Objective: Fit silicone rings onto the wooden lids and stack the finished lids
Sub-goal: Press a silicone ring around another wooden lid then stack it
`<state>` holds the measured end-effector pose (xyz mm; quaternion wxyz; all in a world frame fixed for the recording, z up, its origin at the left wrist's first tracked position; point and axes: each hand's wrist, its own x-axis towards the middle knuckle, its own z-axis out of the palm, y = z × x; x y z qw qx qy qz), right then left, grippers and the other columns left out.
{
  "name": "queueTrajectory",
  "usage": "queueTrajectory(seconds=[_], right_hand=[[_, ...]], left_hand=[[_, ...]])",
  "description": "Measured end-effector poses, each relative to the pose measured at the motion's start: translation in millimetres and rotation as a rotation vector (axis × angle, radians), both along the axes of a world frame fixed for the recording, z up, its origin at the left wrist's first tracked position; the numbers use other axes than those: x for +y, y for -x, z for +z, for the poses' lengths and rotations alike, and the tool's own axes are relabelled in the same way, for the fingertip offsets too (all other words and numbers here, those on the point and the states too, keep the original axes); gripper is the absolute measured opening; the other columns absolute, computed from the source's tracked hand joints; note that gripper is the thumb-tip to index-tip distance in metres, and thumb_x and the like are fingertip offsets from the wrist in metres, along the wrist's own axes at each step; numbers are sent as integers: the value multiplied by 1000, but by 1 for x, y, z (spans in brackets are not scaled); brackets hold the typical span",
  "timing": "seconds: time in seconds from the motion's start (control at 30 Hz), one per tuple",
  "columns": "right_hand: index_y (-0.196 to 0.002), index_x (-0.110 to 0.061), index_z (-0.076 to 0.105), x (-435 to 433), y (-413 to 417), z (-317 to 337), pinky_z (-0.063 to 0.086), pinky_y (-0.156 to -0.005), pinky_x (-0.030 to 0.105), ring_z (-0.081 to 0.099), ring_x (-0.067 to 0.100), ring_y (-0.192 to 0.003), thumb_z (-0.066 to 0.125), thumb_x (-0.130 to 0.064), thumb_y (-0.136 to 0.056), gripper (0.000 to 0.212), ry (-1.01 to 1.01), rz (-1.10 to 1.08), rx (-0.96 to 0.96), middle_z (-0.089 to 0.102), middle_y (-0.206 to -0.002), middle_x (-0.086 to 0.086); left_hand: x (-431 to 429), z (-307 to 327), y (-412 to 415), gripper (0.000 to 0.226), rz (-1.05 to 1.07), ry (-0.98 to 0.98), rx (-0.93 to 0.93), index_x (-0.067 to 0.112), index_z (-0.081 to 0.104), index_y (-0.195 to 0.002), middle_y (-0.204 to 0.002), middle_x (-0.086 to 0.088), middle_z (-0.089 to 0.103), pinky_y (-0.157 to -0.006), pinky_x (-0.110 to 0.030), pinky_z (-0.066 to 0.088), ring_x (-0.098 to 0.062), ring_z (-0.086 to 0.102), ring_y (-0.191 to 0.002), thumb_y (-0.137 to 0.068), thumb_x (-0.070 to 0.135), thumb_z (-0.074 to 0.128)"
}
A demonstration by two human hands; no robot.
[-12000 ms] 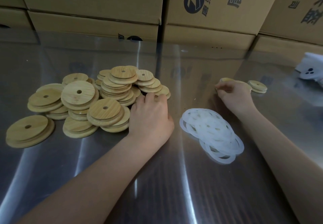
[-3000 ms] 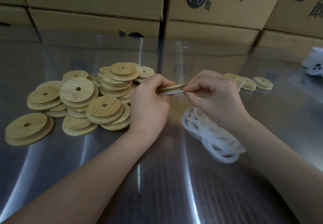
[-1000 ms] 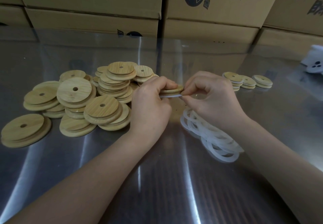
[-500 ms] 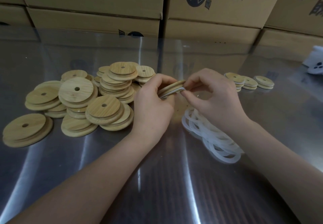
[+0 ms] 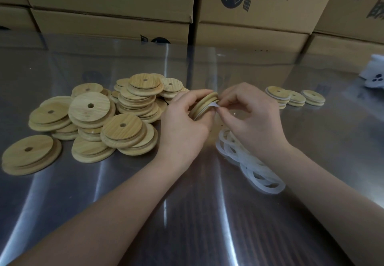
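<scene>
Both hands meet above the middle of the steel worktop (image 5: 187, 220). The left hand (image 5: 185, 124) holds one wooden lid (image 5: 204, 102) tilted on edge, its grip curled round the near rim with the thumb on top. The right hand (image 5: 253, 118) is just beside it; its grip is narrow, thumb and forefinger pinching a white ring (image 5: 213, 105) against the lid's right edge. Only a short piece of that ring shows between the fingertips, so how far it sits round the lid cannot be told.

To the left of the hands lies a loose heap of lids (image 5: 122, 116), each a round wooden disc with a small hole in the middle, piled several deep and overlapping. One pair lies apart at the near left.

Below the right wrist a tangle of pale rings (image 5: 252, 164) lies flat on the worktop, partly hidden by the forearm.

Beyond the right hand, well apart from the heap, stand the finished lids (image 5: 295, 99): three low stacks in a row, touching or nearly so, the leftmost the tallest, with a white band visible under the wood.

Brown cardboard boxes (image 5: 249, 20) with dark printed marks are stacked along the far edge of the worktop. At the far right edge sits a small white thing (image 5: 374, 76) with dark spots; what it is cannot be told.
</scene>
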<state>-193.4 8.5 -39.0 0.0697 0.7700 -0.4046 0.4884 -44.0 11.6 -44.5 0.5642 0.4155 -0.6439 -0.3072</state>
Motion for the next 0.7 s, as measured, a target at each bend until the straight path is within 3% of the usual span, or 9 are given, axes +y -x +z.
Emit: queueTrajectory(seconds=[0.3, 0.43, 0.57, 0.7], right_hand=[[-71, 1, 67, -3, 3, 2, 54, -66, 39, 64, 25, -75, 74, 10, -71, 11, -8, 19, 33, 65, -77, 11], [-70, -1, 68, -1, 3, 5, 52, -66, 27, 64, 22, -72, 75, 9, -69, 13, -54, 1, 16, 65, -74, 9], [-67, -3, 68, -1, 6, 10, 51, -64, 34, 63, 21, -70, 76, 6, -69, 12, -119, -10, 0, 65, -73, 8], [-66, -3, 68, -1, 10, 14, 50, -65, 31, 62, 20, -70, 76, 6, -69, 13, -160, -5, 35, 64, -73, 8]], left_hand=[[-7, -5, -3, 38, 86, 142, -165, 18, 74, -106, -97, 9, 70, -86, -16, 48, -3, 62, -96, -79, -8, 66], [-12, -7, -4, 39, 84, 167, -165, 16, 75, -102, -93, 12, 69, -86, -19, 50, -2, 63, -94, -77, -12, 66], [-14, -8, -3, 38, 71, 179, -163, 16, 76, -99, -93, 15, 67, -87, -15, 48, 0, 62, -95, -76, -12, 66], [-13, -9, -2, 38, 53, 181, -163, 14, 75, -99, -96, 9, 70, -88, -16, 47, -1, 61, -97, -76, -14, 64]])
